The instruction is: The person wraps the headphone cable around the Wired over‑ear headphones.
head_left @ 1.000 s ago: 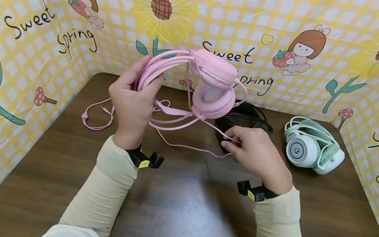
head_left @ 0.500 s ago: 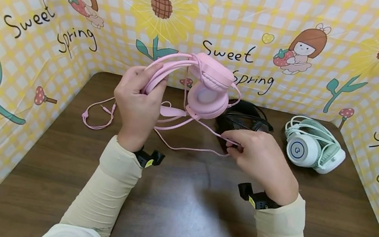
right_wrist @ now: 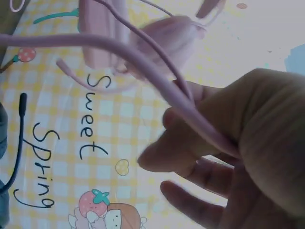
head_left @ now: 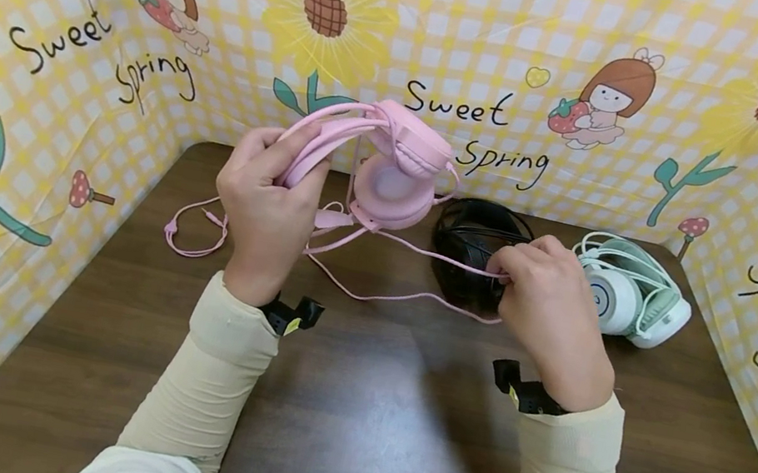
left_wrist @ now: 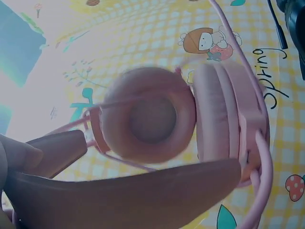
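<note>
Pink over-ear headphones (head_left: 394, 193) are held up over the back of the table by my left hand (head_left: 269, 204), which grips them by the headband (left_wrist: 128, 195). Both round ear cups (left_wrist: 152, 114) point away from that hand, to the right. My right hand (head_left: 549, 309) pinches the pink cable (head_left: 436, 257) and draws it out to the right. From there the cable loops back along the table toward the left. In the right wrist view the pink cable (right_wrist: 162, 86) runs over the thumb side of the right hand.
Black headphones (head_left: 463, 234) lie at the back, partly behind the right hand. White and mint headphones (head_left: 648, 305) rest at the back right. The plug end of the pink cable (head_left: 193, 253) lies on the dark wooden table (head_left: 344, 433). Patterned cloth walls (head_left: 492, 28) enclose the sides and back.
My right hand has moved right along with the cable, pulling it straighter and partly covering the white headphones. The pink headphones have shifted slightly left and tilted.
</note>
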The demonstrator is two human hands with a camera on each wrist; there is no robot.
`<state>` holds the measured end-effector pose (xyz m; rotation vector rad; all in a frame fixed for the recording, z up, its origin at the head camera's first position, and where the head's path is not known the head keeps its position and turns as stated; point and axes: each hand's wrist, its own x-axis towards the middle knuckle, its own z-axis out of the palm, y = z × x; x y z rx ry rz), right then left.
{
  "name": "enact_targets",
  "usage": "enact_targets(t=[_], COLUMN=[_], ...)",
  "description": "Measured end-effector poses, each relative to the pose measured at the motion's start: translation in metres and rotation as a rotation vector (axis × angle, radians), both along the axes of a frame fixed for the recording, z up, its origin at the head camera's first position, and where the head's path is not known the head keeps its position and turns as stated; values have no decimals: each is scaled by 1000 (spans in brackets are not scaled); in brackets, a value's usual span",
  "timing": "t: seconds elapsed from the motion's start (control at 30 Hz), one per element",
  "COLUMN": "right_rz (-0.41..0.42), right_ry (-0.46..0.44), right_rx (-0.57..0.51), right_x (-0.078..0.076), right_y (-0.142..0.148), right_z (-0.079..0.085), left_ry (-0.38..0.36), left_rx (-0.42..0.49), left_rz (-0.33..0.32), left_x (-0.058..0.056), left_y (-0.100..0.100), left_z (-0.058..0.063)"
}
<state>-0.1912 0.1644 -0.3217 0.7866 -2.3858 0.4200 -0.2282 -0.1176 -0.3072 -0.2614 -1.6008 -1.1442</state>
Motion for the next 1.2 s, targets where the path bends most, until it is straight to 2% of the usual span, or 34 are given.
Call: enact_targets(t=[0.1, 0.23, 0.3, 0.4, 0.47, 0.5, 0.57, 0.67, 0.83, 0.97, 1.2], right_rz=[39, 144, 200, 268, 294, 307, 331, 350, 417, 500, 581], right_ry=[-25, -96, -200, -418, -498, -507, -454, -318, -162, -95, -67], right_rx=[-39, -86, -113, -150, -172, -184, -203, -246, -300, -318, -361], right_x=[2, 6, 8, 13, 16, 18, 21, 22, 25, 27, 27], right_y=[2, 0, -2, -3, -3, -2, -1, 0, -1, -1, -2], right_z=[1, 2, 4, 8, 12, 14, 18, 20, 21, 22, 24], left_ry=[-1, 6, 11, 19, 19, 17, 13, 5, -29, -58, -97], left_rx=[-10, -34, -48, -62, -84, -99, -134, -196, -319, -436, -586], left_rz=[11, 15, 28, 48, 66, 77, 95, 106, 48, 8, -111], left_x=[0, 0, -1, -2, -3, -3, -4, -3, -1, 1, 5], left_y=[0, 2, 2, 2, 1, 1, -1, -4, -2, 2, 4], left_z=[1, 0, 0, -2, -3, -3, -4, -5, -5, -6, -7])
